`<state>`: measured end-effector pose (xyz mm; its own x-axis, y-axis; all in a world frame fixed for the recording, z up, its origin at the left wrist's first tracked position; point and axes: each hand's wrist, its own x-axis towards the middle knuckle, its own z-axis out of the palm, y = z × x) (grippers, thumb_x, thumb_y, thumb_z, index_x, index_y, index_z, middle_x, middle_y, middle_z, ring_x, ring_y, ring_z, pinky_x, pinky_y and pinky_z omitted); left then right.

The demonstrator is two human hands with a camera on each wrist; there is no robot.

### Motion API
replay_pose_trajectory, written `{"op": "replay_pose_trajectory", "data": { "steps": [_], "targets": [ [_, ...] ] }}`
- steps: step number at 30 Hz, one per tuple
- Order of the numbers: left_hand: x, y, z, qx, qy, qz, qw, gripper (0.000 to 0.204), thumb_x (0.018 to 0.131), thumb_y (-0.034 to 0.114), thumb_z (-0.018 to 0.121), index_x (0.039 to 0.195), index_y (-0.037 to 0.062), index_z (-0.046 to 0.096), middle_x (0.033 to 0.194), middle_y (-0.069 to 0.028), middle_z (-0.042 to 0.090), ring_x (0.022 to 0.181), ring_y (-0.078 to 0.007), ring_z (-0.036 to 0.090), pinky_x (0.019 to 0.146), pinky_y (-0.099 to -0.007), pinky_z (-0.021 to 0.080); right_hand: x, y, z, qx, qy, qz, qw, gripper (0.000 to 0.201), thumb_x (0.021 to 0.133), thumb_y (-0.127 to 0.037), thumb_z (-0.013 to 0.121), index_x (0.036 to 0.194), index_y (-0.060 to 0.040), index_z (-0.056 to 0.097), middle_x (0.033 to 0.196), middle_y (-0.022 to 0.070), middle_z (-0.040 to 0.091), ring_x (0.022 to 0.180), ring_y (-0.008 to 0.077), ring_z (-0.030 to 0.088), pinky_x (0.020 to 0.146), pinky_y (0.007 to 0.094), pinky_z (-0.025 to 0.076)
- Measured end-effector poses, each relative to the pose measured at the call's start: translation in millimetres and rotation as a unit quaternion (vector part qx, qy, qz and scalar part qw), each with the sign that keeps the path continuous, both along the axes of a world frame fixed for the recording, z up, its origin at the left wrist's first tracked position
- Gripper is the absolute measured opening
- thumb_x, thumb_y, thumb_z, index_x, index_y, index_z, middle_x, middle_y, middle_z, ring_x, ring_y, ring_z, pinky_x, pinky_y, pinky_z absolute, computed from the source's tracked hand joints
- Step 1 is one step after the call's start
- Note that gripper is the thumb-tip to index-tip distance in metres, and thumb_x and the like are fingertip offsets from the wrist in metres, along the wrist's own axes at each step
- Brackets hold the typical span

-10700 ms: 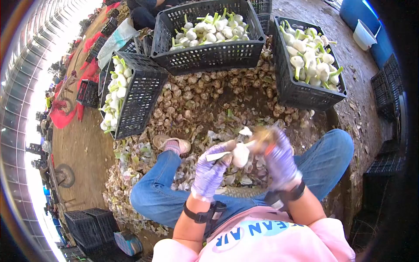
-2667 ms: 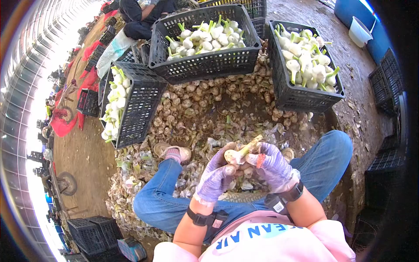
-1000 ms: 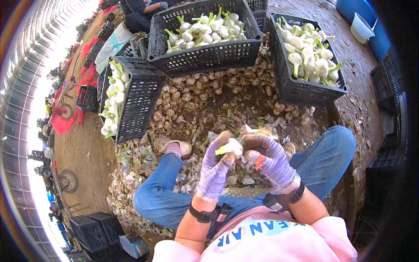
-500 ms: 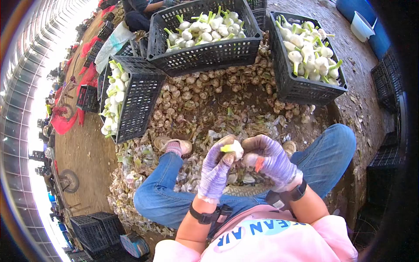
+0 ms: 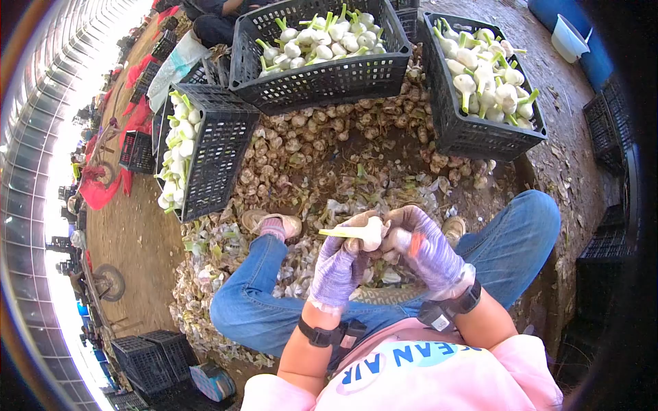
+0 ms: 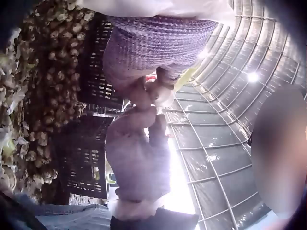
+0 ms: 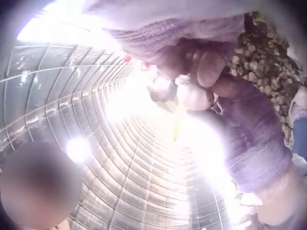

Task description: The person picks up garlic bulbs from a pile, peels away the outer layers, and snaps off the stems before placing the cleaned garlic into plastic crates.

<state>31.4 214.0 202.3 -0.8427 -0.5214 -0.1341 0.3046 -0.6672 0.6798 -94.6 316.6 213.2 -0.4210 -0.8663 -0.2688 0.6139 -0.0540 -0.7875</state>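
A peeled white garlic bulb (image 5: pixel 372 233) with a long pale green stem is held between both gloved hands in the head view, its stem pointing left. My left hand (image 5: pixel 336 270) grips it between thumb and fingers from the stem side. Against its other side, the curled fingers and thumb of my right hand (image 5: pixel 432 257) pinch the bulb. A red-orange band (image 5: pixel 415 244) circles the right thumb. In the right wrist view the bulb (image 7: pixel 194 98) sits between the fingertips of both hands. Fingers partly cover the bulb (image 6: pixel 162 95) in the left wrist view.
Black crates of peeled garlic stand at the left (image 5: pixel 218 154), middle (image 5: pixel 322 85) and right (image 5: pixel 486 140). Unpeeled bulbs (image 5: pixel 295 147) heap between them, and loose skins (image 5: pixel 212 294) litter the ground around the crossed legs (image 5: pixel 257 301). Another person (image 5: pixel 212 27) sits behind.
A second ago, papery skin trailed from the right hand; it is gone from there. The bulb has turned so its stem extends left, and the right fingers have come against it.
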Motion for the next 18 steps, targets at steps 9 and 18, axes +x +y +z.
{"op": "replay_pose_trajectory", "data": {
  "steps": [9, 18],
  "targets": [
    [7, 1, 1, -0.181, -0.222, 0.037, 0.957, 0.048, 0.083, 0.026, 0.066, 0.121, 0.0010, 0.050, 0.113, -0.0087, 0.058, 0.099, -0.0157, 0.057, 0.078, -0.0263, 0.050, 5, -1, -8, 0.054, 0.381, -0.062, 0.921, 0.015, 0.076, -0.001, 0.065, 0.088, -0.0013, 0.056, 0.080, 0.0078, 0.058, 0.075, 0.0172, 0.057, 0.067, 0.0290, 0.047],
    [22, -4, 3, -0.011, -0.150, -0.116, 0.982, 0.061, 0.079, 0.037, 0.070, 0.125, 0.0031, 0.048, 0.098, -0.0008, 0.060, 0.080, -0.0079, 0.056, 0.065, -0.0209, 0.047, 5, -3, -11, -0.043, 0.569, -0.044, 0.820, 0.015, 0.070, 0.001, 0.062, 0.084, -0.0039, 0.057, 0.074, 0.0119, 0.054, 0.067, 0.0315, 0.056, 0.058, 0.0373, 0.046]
  ]
}}
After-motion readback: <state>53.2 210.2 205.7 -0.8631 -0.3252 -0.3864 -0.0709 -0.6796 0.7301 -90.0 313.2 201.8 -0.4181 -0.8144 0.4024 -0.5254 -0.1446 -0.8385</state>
